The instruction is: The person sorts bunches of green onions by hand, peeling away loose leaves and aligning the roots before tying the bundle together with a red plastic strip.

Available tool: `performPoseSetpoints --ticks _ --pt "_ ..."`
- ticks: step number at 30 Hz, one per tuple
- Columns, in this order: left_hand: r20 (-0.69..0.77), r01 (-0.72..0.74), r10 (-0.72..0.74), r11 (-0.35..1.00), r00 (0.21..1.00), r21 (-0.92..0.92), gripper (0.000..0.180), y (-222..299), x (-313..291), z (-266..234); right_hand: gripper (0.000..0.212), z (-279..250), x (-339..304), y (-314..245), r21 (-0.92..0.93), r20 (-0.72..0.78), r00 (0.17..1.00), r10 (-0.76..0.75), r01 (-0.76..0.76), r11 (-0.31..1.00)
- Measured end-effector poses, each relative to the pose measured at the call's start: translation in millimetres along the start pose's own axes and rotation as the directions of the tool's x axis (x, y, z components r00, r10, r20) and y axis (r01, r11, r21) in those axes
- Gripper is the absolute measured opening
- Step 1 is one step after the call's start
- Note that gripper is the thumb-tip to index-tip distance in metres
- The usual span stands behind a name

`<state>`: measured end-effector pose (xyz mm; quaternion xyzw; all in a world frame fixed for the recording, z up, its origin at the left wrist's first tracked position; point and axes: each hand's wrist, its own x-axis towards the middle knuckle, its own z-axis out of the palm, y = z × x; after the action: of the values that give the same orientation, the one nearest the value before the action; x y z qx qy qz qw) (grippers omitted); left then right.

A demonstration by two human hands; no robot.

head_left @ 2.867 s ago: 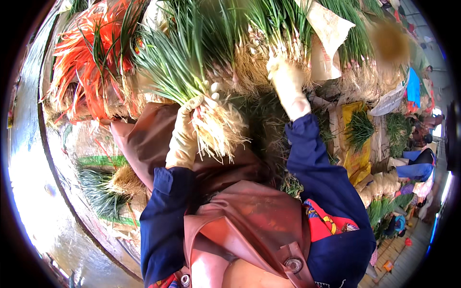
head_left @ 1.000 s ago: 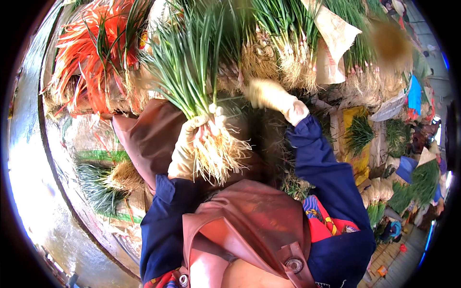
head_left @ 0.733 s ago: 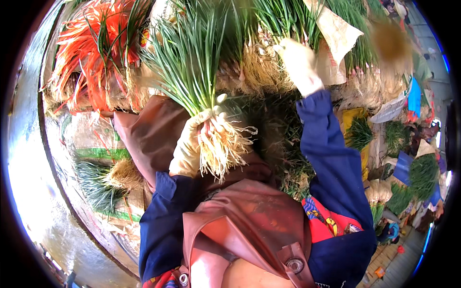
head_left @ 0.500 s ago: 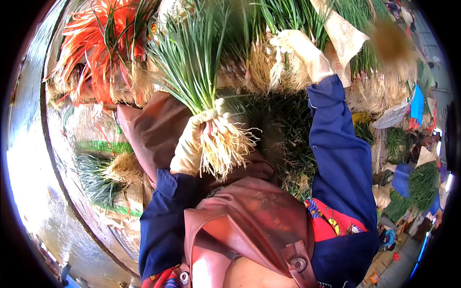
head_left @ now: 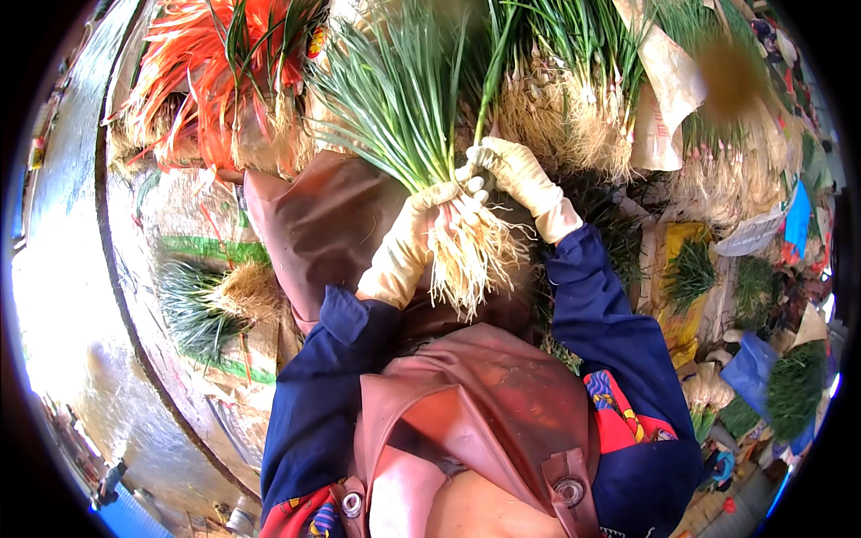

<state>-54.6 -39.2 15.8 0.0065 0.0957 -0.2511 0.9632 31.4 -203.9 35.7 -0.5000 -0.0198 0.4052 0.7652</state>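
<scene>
My left hand (head_left: 405,240), in a pale glove, is closed around a thick bunch of green onions (head_left: 395,103) just above the roots. The green leaves fan up and away, while the whitish roots (head_left: 471,255) hang below the fist. My right hand (head_left: 522,179), gloved too, is pinched around the lower end of a thin green onion stalk (head_left: 489,94) right beside the bunch. Its fingertips come up against those of my left hand. The stalk's root end is hidden by the fingers.
Rooted green onions (head_left: 583,99) lie in a row at the far side, partly under a pale sack flap (head_left: 668,85). Orange-red plastic strips (head_left: 197,81) are at far left. A smaller bunch (head_left: 202,309) rests on sacking at left. A brown apron (head_left: 484,386) covers my lap.
My right hand has come back from the far row to the bunch, bringing a green onion stalk. My left hand has shifted slightly right and away with the bunch.
</scene>
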Motion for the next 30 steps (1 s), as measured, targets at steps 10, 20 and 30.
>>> performPoseSetpoints --ticks 10,20,30 --pt "-0.015 -0.014 0.014 1.000 1.000 0.011 0.045 -6.0 -7.5 4.2 0.034 -37.4 14.7 -7.8 0.186 -0.027 0.997 0.066 -0.060 0.981" --pt "-0.323 -0.029 0.095 0.979 0.942 0.204 0.038 13.2 -30.3 42.7 0.014 13.3 17.7 3.7 -0.116 -0.073 0.991 0.115 -0.122 0.986" --pt "-0.419 0.013 0.069 0.981 0.905 0.191 0.032 17.3 -42.4 46.9 0.020 -12.2 14.5 -7.1 -0.222 -0.041 0.986 0.163 -0.168 0.961"
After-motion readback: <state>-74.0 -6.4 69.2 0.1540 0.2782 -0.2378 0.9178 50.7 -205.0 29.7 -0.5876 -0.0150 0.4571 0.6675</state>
